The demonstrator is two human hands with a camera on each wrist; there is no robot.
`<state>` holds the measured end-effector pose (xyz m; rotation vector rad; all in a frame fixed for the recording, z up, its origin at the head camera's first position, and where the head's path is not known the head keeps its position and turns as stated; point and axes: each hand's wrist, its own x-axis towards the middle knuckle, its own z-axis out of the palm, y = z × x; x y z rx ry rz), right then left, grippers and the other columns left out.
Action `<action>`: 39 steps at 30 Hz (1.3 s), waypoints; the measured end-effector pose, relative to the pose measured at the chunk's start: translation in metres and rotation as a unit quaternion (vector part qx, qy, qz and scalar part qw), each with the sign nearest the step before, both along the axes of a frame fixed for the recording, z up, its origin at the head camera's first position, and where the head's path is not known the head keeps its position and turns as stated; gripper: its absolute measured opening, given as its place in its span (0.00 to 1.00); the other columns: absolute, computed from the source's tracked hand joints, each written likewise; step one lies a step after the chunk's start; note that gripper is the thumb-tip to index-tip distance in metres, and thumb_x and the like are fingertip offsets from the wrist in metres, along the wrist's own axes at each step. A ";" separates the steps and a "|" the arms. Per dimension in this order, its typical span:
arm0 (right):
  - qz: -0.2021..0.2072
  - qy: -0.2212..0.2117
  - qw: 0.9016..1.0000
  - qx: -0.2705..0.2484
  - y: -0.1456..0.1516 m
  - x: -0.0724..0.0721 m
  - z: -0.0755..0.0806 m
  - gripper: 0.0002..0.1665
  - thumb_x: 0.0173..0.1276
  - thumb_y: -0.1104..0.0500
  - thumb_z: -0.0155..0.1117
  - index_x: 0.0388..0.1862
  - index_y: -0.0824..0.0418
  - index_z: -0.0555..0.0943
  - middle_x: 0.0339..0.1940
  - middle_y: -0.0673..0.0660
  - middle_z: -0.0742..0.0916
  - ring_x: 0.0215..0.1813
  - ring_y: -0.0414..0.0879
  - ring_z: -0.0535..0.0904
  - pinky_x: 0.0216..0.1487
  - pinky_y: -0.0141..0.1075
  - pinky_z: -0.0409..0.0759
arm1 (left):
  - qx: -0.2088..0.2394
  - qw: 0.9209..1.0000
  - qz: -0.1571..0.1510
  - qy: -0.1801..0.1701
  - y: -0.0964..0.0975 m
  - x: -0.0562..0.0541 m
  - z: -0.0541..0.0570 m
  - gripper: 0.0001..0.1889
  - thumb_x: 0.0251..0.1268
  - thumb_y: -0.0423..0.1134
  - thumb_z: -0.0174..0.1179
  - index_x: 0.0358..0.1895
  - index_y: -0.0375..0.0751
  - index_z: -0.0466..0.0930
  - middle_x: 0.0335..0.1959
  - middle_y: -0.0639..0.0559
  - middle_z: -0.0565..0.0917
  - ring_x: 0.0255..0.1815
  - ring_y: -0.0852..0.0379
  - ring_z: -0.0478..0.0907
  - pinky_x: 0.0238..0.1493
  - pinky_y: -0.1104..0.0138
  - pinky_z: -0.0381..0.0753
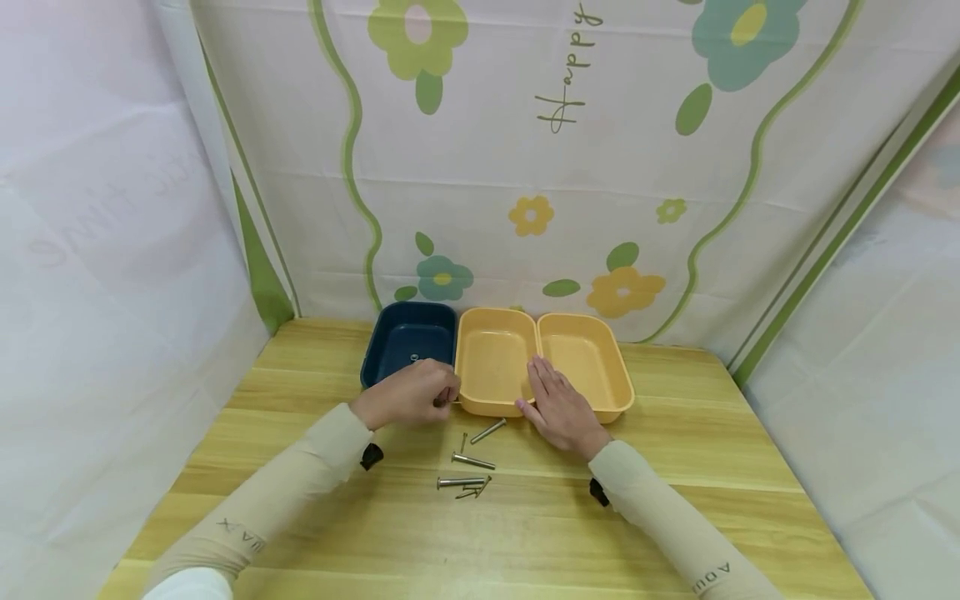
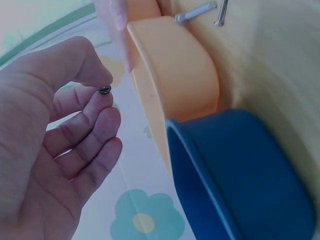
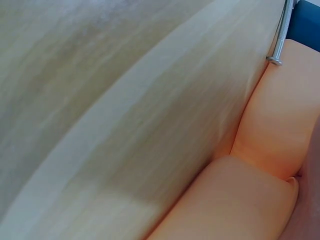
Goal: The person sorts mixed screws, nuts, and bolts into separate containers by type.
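My left hand (image 1: 411, 393) is over the front edge of the navy blue tray (image 1: 369, 363). Its thumb and index finger pinch a small screw (image 2: 104, 90), seen end-on in the left wrist view, with the other fingers loosely curled. My right hand (image 1: 562, 410) lies with straight fingers over the front rims where the middle yellow tray (image 1: 495, 358) meets the right yellow tray (image 1: 581, 362). A small metal ring-shaped piece (image 1: 415, 357) lies inside the blue tray.
In front of the trays, a long bolt (image 1: 489, 431), a second bolt (image 1: 474, 461) and a third bolt (image 1: 459, 482) lie on the wooden table (image 1: 675, 533), with several smaller screws (image 1: 467, 494) nearby. A flowered cloth (image 1: 465, 208) hangs behind.
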<state>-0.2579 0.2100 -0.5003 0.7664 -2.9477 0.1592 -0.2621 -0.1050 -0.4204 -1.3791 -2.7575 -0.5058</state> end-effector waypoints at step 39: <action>0.002 0.006 1.000 -0.002 0.001 0.001 -0.002 0.47 0.87 0.36 0.37 0.87 0.69 0.48 0.88 0.68 0.56 0.89 0.59 0.50 0.87 0.54 0.58 | -0.015 0.998 0.056 0.032 0.032 -0.037 0.007 0.20 0.71 0.41 0.68 0.62 0.37 0.86 0.60 0.44 0.86 0.54 0.51 0.85 0.59 0.59 0.87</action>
